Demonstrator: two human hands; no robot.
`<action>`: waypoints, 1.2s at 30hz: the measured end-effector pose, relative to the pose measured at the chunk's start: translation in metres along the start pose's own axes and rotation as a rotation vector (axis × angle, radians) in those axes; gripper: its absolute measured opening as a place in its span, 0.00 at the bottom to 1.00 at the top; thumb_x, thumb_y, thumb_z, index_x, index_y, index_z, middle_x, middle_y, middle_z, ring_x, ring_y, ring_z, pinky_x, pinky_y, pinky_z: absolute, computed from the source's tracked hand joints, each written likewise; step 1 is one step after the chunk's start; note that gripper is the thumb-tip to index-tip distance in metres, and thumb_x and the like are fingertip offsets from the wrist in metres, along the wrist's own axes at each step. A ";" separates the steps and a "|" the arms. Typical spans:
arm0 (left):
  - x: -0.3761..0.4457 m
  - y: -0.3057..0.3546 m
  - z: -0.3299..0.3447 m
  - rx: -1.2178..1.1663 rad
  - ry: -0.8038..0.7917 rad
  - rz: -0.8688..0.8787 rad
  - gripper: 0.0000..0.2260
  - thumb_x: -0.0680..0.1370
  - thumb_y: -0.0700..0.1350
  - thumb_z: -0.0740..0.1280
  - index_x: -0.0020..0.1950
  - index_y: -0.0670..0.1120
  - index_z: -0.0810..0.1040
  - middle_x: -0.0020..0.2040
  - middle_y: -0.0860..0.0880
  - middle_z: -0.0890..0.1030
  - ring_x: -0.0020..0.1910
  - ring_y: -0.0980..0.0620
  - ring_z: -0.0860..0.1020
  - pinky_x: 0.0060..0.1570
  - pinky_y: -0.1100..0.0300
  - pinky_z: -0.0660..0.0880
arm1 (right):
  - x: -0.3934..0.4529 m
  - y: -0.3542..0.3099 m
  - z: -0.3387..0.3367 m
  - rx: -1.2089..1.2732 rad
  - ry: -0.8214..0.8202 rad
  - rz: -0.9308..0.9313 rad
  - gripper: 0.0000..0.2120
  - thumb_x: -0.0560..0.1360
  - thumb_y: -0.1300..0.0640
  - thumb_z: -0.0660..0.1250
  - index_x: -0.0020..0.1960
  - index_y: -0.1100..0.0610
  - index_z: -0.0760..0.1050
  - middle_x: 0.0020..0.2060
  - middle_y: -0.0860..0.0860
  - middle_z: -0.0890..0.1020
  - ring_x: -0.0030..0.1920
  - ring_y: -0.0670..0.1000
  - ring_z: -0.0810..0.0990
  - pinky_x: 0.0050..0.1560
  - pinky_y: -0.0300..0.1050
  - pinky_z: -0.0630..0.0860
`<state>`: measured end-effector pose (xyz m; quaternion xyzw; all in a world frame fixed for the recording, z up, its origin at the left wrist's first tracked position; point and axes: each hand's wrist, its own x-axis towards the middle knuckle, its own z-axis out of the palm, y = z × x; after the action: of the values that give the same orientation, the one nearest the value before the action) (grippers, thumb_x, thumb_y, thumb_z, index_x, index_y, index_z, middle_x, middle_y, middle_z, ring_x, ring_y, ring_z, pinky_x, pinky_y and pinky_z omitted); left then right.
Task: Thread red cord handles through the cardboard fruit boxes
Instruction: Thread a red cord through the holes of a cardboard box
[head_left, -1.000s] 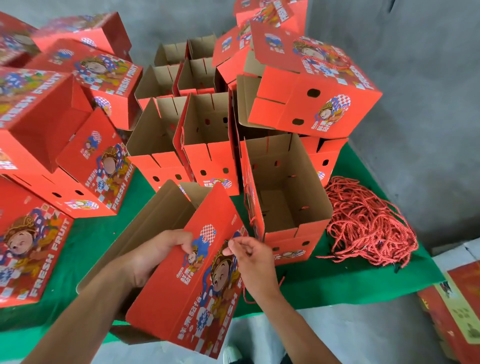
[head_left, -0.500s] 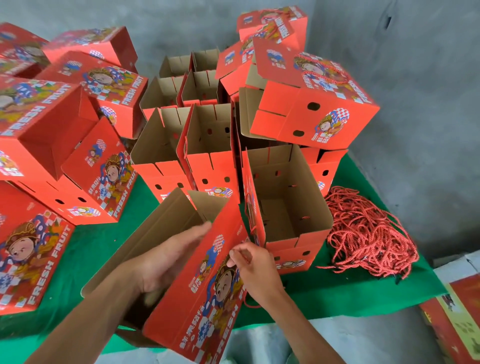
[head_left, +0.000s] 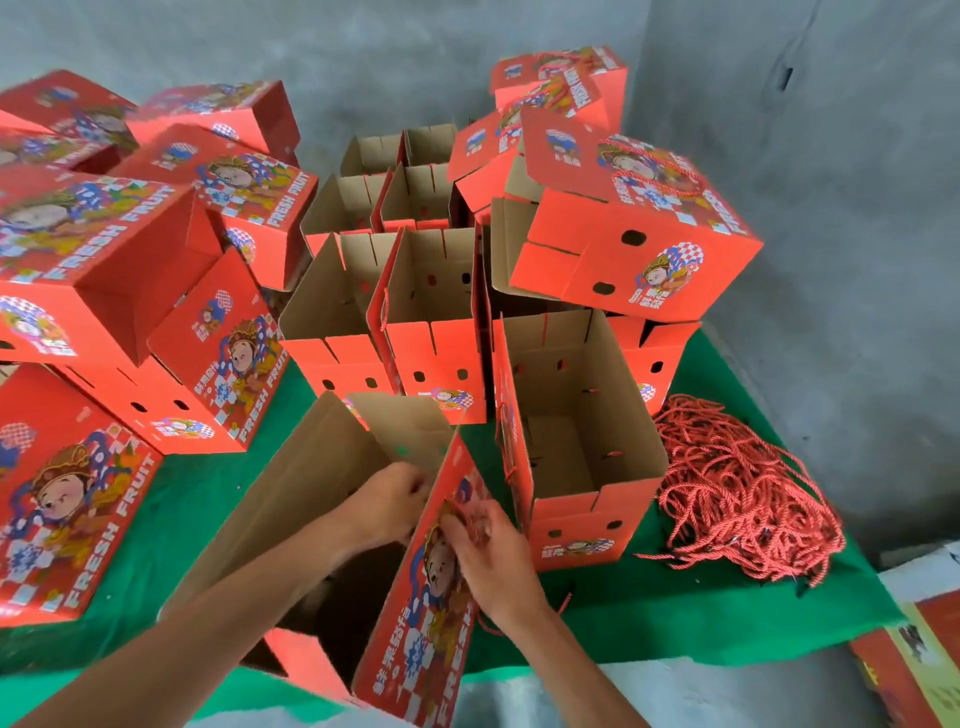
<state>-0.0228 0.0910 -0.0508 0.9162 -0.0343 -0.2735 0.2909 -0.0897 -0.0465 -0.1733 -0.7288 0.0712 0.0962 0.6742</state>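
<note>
Box in hand (head_left: 415, 613): open, tilted on the near edge of the counter (head_left: 675, 623), printed panel turned toward the person. All places below are given from this box.

Left hand (head_left: 387, 501) is inside it, behind the printed panel, fingers curled; motion blur, so I cannot tell whether they hold anything. Right hand (head_left: 493, 551) is on the panel's outer face, fingers pinched together on a short length of red cord (head_left: 475, 519), apparently at a handle hole. A loose cord end (head_left: 563, 605) trails just right of the wrist.

Progress, judged:
- This box is mid-threading.
- Open box just right (head_left: 571, 441) shows cord on its near wall.
- Closed box (head_left: 634, 223) further back-right carries a handle on its lid.
- Open boxes directly behind (head_left: 384, 317): one shows cord, the rest uncertain.
- Pile of cords (head_left: 737, 493) far right is large, so much remains.
</note>
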 end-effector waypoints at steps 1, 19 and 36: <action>0.007 -0.006 0.001 -0.040 0.040 -0.020 0.11 0.84 0.38 0.60 0.56 0.34 0.79 0.57 0.37 0.83 0.51 0.44 0.83 0.51 0.54 0.81 | -0.002 0.010 -0.003 -0.098 -0.047 0.022 0.15 0.77 0.36 0.69 0.59 0.42 0.74 0.53 0.38 0.85 0.53 0.40 0.85 0.57 0.44 0.83; 0.040 -0.029 0.002 -0.665 -0.011 -0.266 0.12 0.86 0.36 0.54 0.65 0.35 0.73 0.52 0.34 0.84 0.47 0.41 0.85 0.37 0.53 0.84 | -0.030 0.106 -0.143 -1.243 0.074 -0.007 0.12 0.82 0.58 0.61 0.61 0.57 0.80 0.59 0.52 0.81 0.59 0.56 0.79 0.59 0.51 0.77; -0.009 -0.004 0.009 -0.795 -0.237 -0.235 0.29 0.71 0.79 0.56 0.45 0.59 0.86 0.46 0.49 0.87 0.48 0.45 0.86 0.43 0.41 0.82 | -0.018 0.071 -0.116 -0.734 0.015 0.278 0.07 0.75 0.54 0.71 0.45 0.57 0.84 0.43 0.55 0.86 0.44 0.51 0.84 0.48 0.48 0.79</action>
<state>-0.0358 0.0919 -0.0545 0.6928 0.1452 -0.4002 0.5820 -0.1184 -0.1687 -0.2299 -0.9056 0.1349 0.2003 0.3488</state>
